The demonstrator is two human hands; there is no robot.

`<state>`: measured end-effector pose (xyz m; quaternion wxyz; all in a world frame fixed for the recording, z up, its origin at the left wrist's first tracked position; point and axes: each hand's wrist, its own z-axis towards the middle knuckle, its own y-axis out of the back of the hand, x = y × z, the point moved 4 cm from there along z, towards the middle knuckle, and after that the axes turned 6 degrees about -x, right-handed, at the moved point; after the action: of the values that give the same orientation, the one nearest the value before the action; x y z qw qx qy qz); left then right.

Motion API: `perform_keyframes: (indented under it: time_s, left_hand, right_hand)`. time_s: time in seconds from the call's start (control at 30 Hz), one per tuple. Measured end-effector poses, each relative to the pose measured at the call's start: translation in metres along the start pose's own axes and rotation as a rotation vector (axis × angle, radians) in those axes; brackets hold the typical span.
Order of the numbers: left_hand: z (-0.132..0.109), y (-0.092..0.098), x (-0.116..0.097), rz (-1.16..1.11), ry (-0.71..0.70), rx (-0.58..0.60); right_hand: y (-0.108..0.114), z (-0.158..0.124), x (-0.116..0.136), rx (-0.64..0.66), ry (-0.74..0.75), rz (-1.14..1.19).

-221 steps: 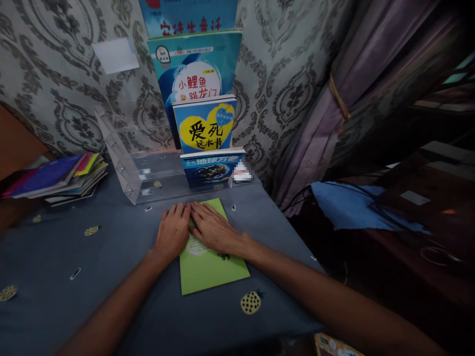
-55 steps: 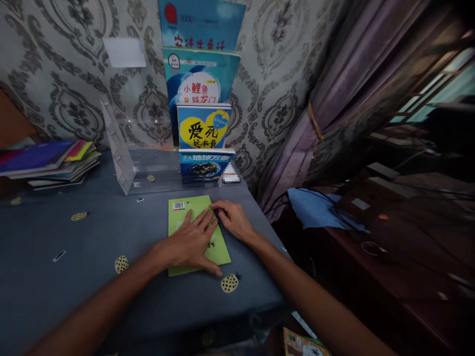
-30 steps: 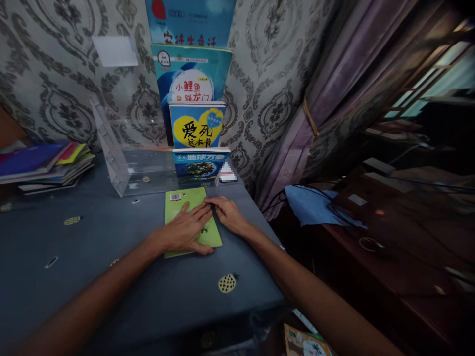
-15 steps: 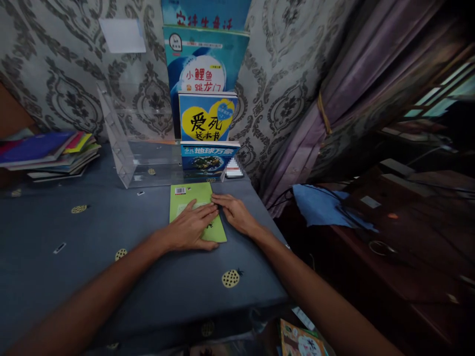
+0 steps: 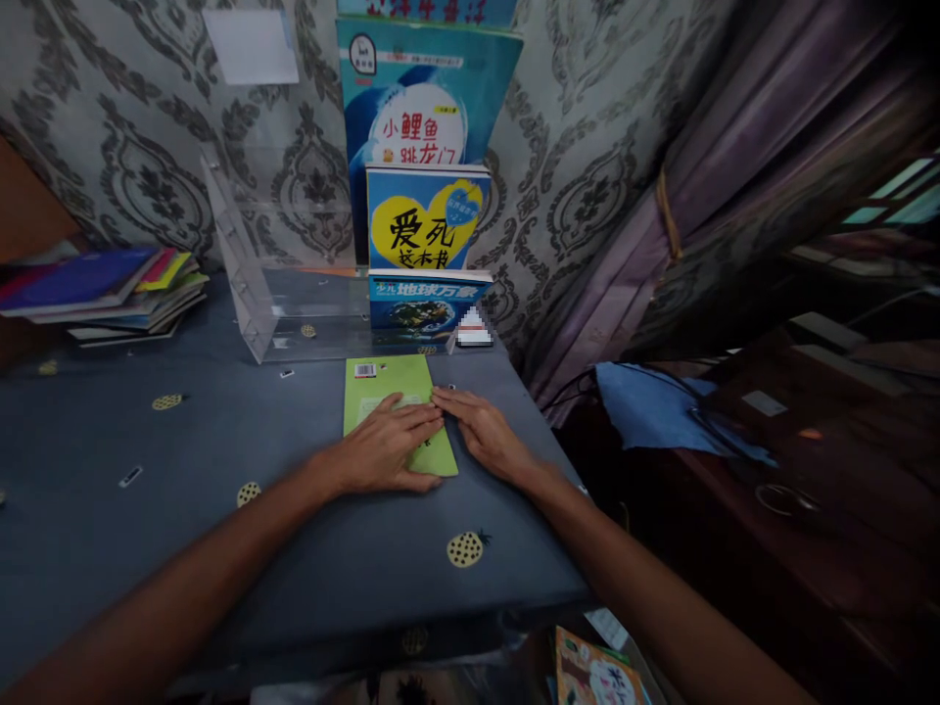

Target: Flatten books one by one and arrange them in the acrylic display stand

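Green book (image 5: 387, 382) flat on the table (image 5: 330, 587), partly under the left hand (image 5: 389, 446), right edge against the right hand's side. Barcode (image 5: 365, 370) at its far left corner, past the left fingertips.

Left hand: palm down across the near half of the book, fingers spread, thumb out toward the near right corner. Right hand (image 5: 485, 431): on the table just right of the book, fingers straight and held together, tips at the book's right edge; its thumb is hidden. Hands meet or nearly meet at the fingertips, can't tell if they actually touch. Neither is clamped on anything.

Straight ahead of the hands: clear rack (image 5: 240, 264), just beyond the book. Its right side carries, near to far, globe book (image 5: 422, 311), heart book (image 5: 418, 225), carp book (image 5: 433, 108), and a blue book (image 5: 441, 8) cut off at the top. White card (image 5: 251, 47) high up, ahead and left of the hands.

Well left of the hands: book pile (image 5: 95, 294), uneven. Right of the right hand, off the table: blue cloth (image 5: 653, 406), with the purple curtain (image 5: 617, 255) beyond. Below the right forearm: orange book (image 5: 594, 676), lower than the tabletop.
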<state>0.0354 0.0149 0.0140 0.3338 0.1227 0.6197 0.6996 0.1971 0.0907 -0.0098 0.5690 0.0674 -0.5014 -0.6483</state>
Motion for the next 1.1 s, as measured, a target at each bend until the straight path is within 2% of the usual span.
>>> perform_keyframes:
  time_s: [0.43,0.73,1.1]
  left_hand:
    - [-0.001,-0.002,0.000,0.034,-0.054,-0.045]
    - [0.000,0.003,-0.008,0.012,-0.125,-0.114]
    - [-0.001,0.006,-0.014,-0.015,-0.136,-0.112]
  right_hand:
    - [0.004,0.000,0.006,-0.019,0.003,0.014]
    - [0.005,-0.010,0.013,-0.008,0.007,0.004]
    - [0.006,-0.015,0.017,-0.006,0.002,-0.012]
